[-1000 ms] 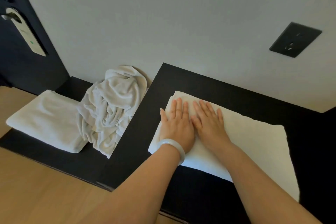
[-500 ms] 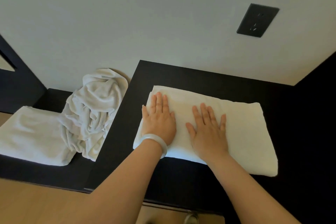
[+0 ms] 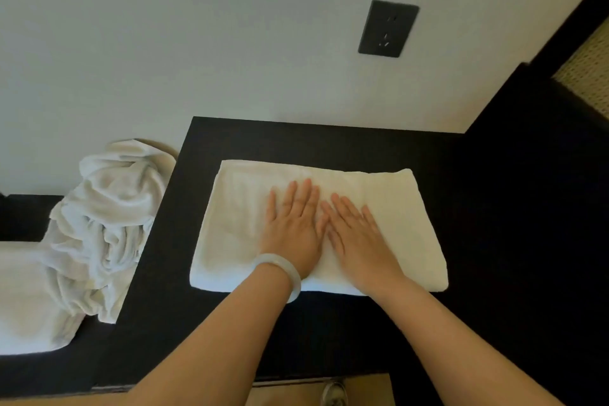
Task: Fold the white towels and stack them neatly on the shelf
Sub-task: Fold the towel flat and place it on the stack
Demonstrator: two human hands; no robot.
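A folded white towel (image 3: 237, 214) lies flat on the black shelf (image 3: 329, 138). My left hand (image 3: 293, 227) and my right hand (image 3: 356, 241) press flat on its middle, side by side with fingers straight and nearly touching. A pale bangle circles my left wrist. To the left, on a lower black surface (image 3: 29, 214), a crumpled white towel (image 3: 108, 224) is heaped against the shelf's side. Another folded white towel (image 3: 26, 300) lies beside the heap at the far left.
A grey wall with a dark socket plate (image 3: 388, 28) rises behind the shelf. A black panel (image 3: 527, 208) closes the shelf's right side. Wooden floor and a shoe tip (image 3: 334, 394) show below the shelf's front edge.
My left hand has slid right along the towel, from its left end to the middle, and now lies beside my right hand. The view has turned right.
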